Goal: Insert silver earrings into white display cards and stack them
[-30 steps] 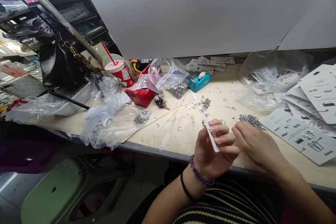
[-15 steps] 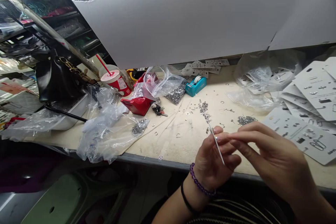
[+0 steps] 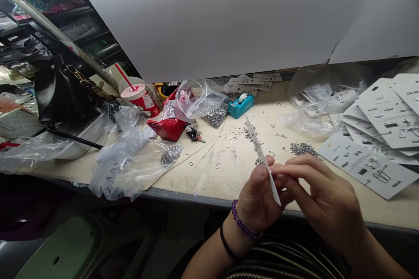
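Observation:
My left hand [image 3: 257, 198], with a purple bead bracelet [image 3: 244, 224] at its wrist, grips a white earring card [image 3: 255, 143]. The card is tilted nearly edge-on, with small metal earrings on its left face. My right hand [image 3: 327, 202] has thumb and forefinger pinched against the card's other face; whatever sits between those fingertips is too small to make out. Beyond the hands, a pile of small metal pieces [image 3: 303, 148] lies on the table. More filled earring cards [image 3: 368, 163] are fanned out at the right.
Loose rings and tiny metal parts are scattered over the table [image 3: 209, 178]. Further back stand a teal tape dispenser [image 3: 241, 106], a red tape dispenser [image 3: 167, 129] and a red cup [image 3: 140, 99]. Plastic bags [image 3: 126, 165] lie at left. A white panel [image 3: 222, 22] rises behind.
The card has turned slightly, so more of its earring side shows. Both hands stay at the card, my right fingers still pinched behind it. The view has shifted a little.

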The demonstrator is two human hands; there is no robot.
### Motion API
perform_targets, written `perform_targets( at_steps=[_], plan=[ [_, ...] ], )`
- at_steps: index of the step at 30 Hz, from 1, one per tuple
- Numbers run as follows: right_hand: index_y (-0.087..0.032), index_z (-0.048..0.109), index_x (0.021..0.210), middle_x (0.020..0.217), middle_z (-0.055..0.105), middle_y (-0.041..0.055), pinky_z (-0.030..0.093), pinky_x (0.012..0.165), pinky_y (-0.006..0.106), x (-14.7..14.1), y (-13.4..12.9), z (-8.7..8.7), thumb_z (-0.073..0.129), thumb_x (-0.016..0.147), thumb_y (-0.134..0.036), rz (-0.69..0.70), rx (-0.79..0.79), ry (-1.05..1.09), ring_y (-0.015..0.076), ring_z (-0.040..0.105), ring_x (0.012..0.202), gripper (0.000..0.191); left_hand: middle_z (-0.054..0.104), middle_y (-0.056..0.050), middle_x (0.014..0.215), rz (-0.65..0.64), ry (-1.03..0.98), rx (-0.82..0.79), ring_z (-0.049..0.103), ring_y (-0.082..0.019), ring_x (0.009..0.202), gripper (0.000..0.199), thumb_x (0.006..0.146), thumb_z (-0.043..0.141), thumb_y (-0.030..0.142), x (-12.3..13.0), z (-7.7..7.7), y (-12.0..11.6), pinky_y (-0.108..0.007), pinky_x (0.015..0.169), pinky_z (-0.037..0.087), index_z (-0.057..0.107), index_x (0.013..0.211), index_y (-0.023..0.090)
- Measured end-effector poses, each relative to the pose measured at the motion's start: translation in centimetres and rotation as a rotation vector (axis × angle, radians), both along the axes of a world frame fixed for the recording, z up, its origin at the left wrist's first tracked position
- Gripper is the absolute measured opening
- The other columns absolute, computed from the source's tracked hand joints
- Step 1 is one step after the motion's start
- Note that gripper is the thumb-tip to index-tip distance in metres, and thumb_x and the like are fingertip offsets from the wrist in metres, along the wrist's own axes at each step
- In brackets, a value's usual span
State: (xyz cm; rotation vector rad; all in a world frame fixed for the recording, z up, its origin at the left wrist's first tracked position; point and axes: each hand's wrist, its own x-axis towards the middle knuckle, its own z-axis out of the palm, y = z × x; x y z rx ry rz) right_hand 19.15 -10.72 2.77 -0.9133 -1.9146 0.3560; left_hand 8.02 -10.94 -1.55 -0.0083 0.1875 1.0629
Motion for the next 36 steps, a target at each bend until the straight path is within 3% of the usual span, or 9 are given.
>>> perform_targets(
  at_steps=[8, 14, 21, 25, 29, 36],
  plan=[
    [-0.021, 0.059, 0.095, 0.087, 0.057, 0.0, 0.048, 0.06, 0.018, 0.2, -0.1, -0.1, 0.055, 0.081, -0.006, 0.014, -0.022, 0.001, 0.0078, 0.056, 0.075, 0.021, 0.052, 0.003, 0.071, 0.005, 0.034, 0.05, 0.056, -0.01, 0.069, 0.04, 0.057, 0.079, 0.028, 0.0, 0.0, -0.1, -0.019, 0.062, 0.048, 0.054, 0.087, 0.019],
    [-0.021, 0.057, 0.096, 0.085, 0.057, 0.0001, 0.048, 0.061, 0.019, 0.3, -0.2, 0.1, 0.055, 0.081, -0.007, 0.019, -0.013, -0.019, 0.0087, 0.055, 0.075, 0.021, 0.051, 0.003, 0.072, 0.006, 0.113, -0.014, 0.054, -0.009, 0.068, 0.048, 0.052, 0.082, 0.029, 0.0, 0.3, -0.1, -0.016, 0.057, 0.046, 0.051, 0.087, 0.02],
    [-0.021, 0.055, 0.101, 0.089, 0.059, 0.0029, 0.05, 0.067, 0.025, 1.4, -0.2, 0.2, 0.053, 0.082, -0.007, 0.044, 0.086, -0.142, 0.0123, 0.057, 0.078, 0.024, 0.044, 0.004, 0.059, 0.003, 0.266, 0.162, 0.046, -0.004, 0.052, 0.038, 0.056, 0.078, 0.037, 0.0, 1.1, 0.1, -0.012, 0.049, 0.042, 0.05, 0.071, 0.015],
    [-0.019, 0.054, 0.105, 0.091, 0.058, 0.0037, 0.049, 0.07, 0.023, 2.1, -0.1, 0.4, 0.053, 0.082, -0.005, 0.078, 0.12, -0.211, 0.0117, 0.056, 0.081, 0.026, 0.049, 0.001, 0.064, -0.022, 0.322, 0.148, 0.048, -0.004, 0.052, 0.04, 0.058, 0.077, 0.04, 0.1, 1.1, 0.0, -0.011, 0.048, 0.043, 0.055, 0.077, 0.013],
    [-0.017, 0.053, 0.107, 0.093, 0.058, 0.0047, 0.049, 0.072, 0.023, 2.1, -0.1, 0.4, 0.051, 0.083, -0.006, 0.084, 0.137, -0.221, 0.0114, 0.056, 0.082, 0.027, 0.047, 0.002, 0.065, -0.023, 0.233, 0.158, 0.047, -0.004, 0.054, 0.034, 0.062, 0.076, 0.034, 0.3, 1.1, -0.1, -0.009, 0.046, 0.041, 0.056, 0.08, 0.014],
    [-0.019, 0.055, 0.103, 0.09, 0.058, 0.0043, 0.05, 0.066, 0.024, 1.9, -0.2, 0.0, 0.049, 0.084, -0.007, 0.031, 0.077, -0.201, 0.0121, 0.058, 0.077, 0.023, 0.047, 0.003, 0.063, -0.049, 0.215, 0.025, 0.047, -0.005, 0.054, 0.036, 0.057, 0.079, 0.032, 0.8, 0.7, -0.2, -0.011, 0.046, 0.042, 0.057, 0.079, 0.014]
  ],
)
